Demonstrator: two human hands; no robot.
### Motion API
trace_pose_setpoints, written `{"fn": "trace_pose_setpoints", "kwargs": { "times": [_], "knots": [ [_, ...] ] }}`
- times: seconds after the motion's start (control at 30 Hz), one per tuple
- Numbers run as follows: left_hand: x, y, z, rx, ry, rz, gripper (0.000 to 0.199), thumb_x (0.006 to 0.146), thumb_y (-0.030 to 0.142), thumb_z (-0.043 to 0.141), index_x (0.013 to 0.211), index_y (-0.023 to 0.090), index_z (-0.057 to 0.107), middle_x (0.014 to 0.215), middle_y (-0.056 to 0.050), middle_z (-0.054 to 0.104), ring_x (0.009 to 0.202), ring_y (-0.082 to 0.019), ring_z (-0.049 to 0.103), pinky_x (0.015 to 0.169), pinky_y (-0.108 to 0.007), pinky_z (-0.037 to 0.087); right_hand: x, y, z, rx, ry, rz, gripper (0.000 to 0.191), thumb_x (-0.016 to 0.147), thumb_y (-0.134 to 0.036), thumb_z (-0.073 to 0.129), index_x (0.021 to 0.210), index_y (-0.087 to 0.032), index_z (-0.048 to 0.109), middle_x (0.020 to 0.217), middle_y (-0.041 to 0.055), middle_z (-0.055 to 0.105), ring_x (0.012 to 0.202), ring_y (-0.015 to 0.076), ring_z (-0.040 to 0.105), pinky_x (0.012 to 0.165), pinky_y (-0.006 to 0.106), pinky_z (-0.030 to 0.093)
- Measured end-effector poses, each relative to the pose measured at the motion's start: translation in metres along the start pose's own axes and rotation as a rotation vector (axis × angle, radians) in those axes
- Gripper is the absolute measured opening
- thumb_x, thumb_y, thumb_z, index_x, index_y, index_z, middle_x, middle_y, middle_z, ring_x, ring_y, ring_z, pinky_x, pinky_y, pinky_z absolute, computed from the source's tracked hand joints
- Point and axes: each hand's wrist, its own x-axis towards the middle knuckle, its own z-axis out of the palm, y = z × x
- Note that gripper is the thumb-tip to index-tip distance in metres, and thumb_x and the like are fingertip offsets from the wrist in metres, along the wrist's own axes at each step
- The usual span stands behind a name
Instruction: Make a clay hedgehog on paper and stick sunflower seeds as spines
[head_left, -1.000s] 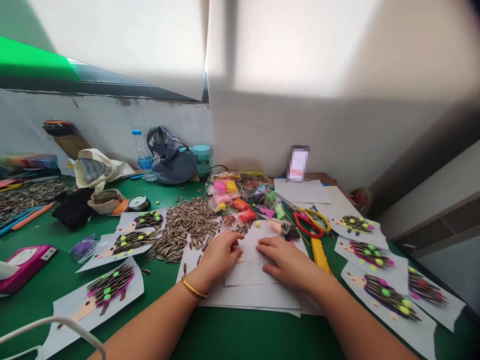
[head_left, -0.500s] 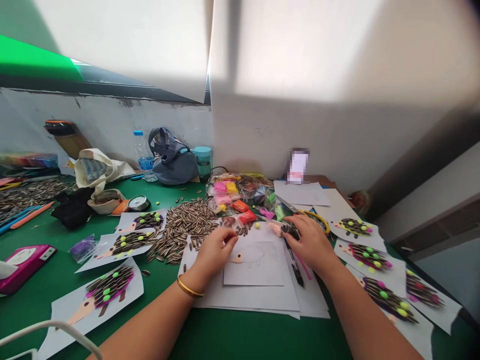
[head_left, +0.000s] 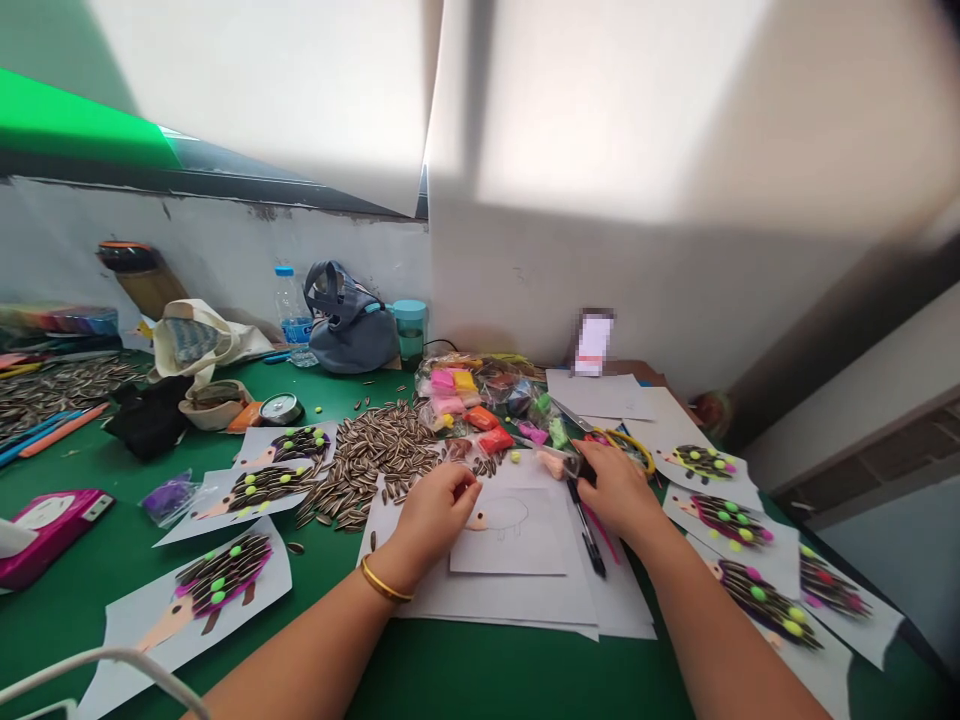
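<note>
Drawing sheet: flat near the middle of the green table, on top of larger white paper; it bears a pencilled animal outline, with a peach head piece at the outline's 9 o'clock end.
Left hand: at the sheet's 10 o'clock, by its left edge, fingers curled toward the thumb; whether they pinch anything, I cannot tell.
Right hand: at 2 o'clock, apart from the sheet, fingers bent over the dark end of a clay packet; whether they grip it is hidden.
Black pen: 3 o'clock, lying on the paper, a pink strip just beside it.
Yellow-green ball: 12 o'clock, near the sheet.
Striped seeds: a heap at 10 o'clock, some strayed onto the paper.
Coloured clay bags: piled at 12 o'clock, pink, yellow, orange, red and green among them.
Scissors: 2 o'clock, handles partly behind the right hand.
Right-side hedgehog pictures: four sheets between 2 and 4 o'clock, some overlapping, with dark spiny backs and bright dots.
Left-side hedgehog pictures: three, between 8 and 10 o'clock.
Purple packet: 9 o'clock, near those three.
Phone: 1 o'clock, upright against the wall, blurred.
Blue-grey bag: 11 o'clock, between a water bottle and a teal-lidded cup.
</note>
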Motion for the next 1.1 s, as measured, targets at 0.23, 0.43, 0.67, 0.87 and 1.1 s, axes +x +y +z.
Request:
{"fn": "trace_pose_setpoints", "kwargs": {
  "times": [0.23,0.43,0.67,0.87,1.1],
  "knots": [
    [0.005,-0.008,-0.009,-0.054,0.178,-0.075,0.020,0.089,0.032,0.054,0.078,0.019,0.064,0.079,-0.003,0.064,0.075,-0.018,0.057,0.067,-0.029,0.041,0.008,-0.051,-0.017,0.115,0.020,-0.225,0.044,0.089,-0.021,0.048,0.131,-0.025,0.060,0.135,0.0066,0.059,0.125,0.0261,0.050,0.106,0.045,0.040],
    [0.009,-0.011,-0.014,-0.394,0.358,-0.144,0.025,0.087,0.042,0.055,0.083,0.018,0.064,0.077,-0.002,0.065,0.072,-0.017,0.059,0.066,-0.027,0.046,0.055,-0.125,0.003,-0.031,-0.194,-0.538,0.055,0.091,-0.007,0.045,0.138,-0.033,0.053,0.149,0.0054,0.047,0.134,0.0260,0.041,0.105,0.048,0.039],
    [0.010,-0.014,-0.011,-0.442,0.393,-0.142,0.024,0.086,0.040,0.056,0.084,0.018,0.063,0.081,-0.003,0.067,0.075,-0.017,0.062,0.069,-0.028,0.049,0.084,-0.143,0.022,0.031,-0.144,-0.688,0.018,0.095,-0.023,0.055,0.107,-0.024,0.068,0.140,0.0070,0.056,0.133,0.0250,0.045,0.106,0.044,0.038],
    [0.006,-0.008,-0.007,-0.538,0.360,-0.086,0.025,0.089,0.041,0.057,0.095,0.018,0.063,0.092,-0.006,0.067,0.086,-0.018,0.063,0.077,-0.029,0.051,0.040,-0.130,-0.010,0.428,0.009,-0.495,0.020,0.089,-0.017,0.054,0.107,-0.022,0.060,0.116,0.0071,0.066,0.116,0.0217,0.057,0.096,0.035,0.047],
    [-0.010,0.017,0.003,-0.692,0.030,-0.039,0.027,0.085,0.042,0.063,0.097,0.018,0.066,0.091,-0.005,0.068,0.083,-0.018,0.063,0.078,-0.032,0.054,-0.017,-0.107,-0.023,0.508,0.102,-0.348,0.023,0.086,-0.022,0.057,0.108,-0.026,0.064,0.109,0.0072,0.062,0.102,0.0233,0.060,0.091,0.037,0.050]
  ]
}}
